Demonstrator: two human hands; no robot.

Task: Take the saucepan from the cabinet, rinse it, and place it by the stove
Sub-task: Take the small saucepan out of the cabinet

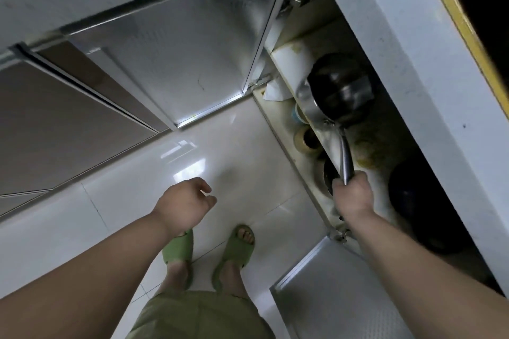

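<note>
Looking down, your right hand (pixel 351 195) has its fingers (pixel 337 186) closed around the long metal handle of the saucepan (pixel 337 91), which sits at the shelf edge inside the open cabinet (pixel 311 143) on the right. Your left hand (pixel 184 201) hangs empty over the white floor (pixel 137 173), fingers loosely curled. Green slippers (pixel 237 248) show below.

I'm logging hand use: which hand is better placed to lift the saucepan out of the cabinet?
Right. The right hand already has a grip on the saucepan handle; the left hand hangs empty over the floor.
</note>
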